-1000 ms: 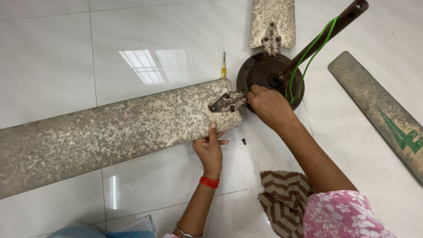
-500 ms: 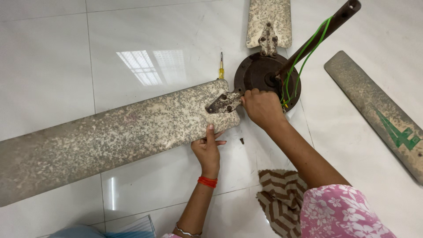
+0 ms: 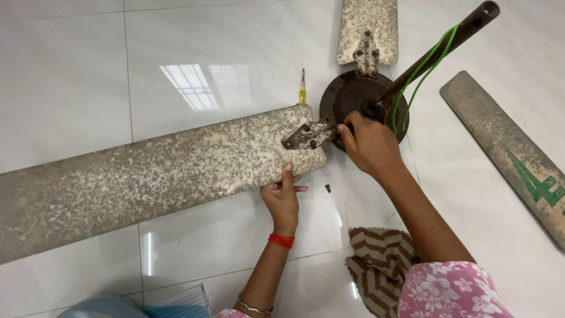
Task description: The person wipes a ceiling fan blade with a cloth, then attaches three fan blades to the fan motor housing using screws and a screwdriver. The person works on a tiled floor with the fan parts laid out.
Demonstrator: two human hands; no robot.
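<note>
Looking down through the head camera, I saw my left hand point(image 3: 282, 197) pressed against the near edge of a long, mottled fan blade point(image 3: 153, 171) that lay flat on the white tiled floor point(image 3: 76, 76). Its thumb rested up on the blade's surface and the fingers curled under the edge, so it gripped the blade near its inner end. My right hand point(image 3: 368, 144) was closed around the spot where the blade's rusty metal bracket point(image 3: 307, 135) met the dark round motor hub point(image 3: 353, 97); whether it pinched a screw or only the bracket, I could not tell.

A brown downrod point(image 3: 438, 50) rose at a slant from the hub's middle, with a green wire point(image 3: 421, 76) looped along it. A second blade point(image 3: 368, 23) was joined to the hub's far side by its own bracket. A third blade point(image 3: 512, 159), marked in green paint, lay loose on the floor well apart to the right.

A small screwdriver point(image 3: 303, 91) with a yellow handle lay just beyond the long blade's inner corner, beside the hub. A tiny dark piece point(image 3: 328, 188) sat on the floor between my two wrists. A brown-and-cream striped cloth point(image 3: 376, 265) lay under my right forearm.
</note>
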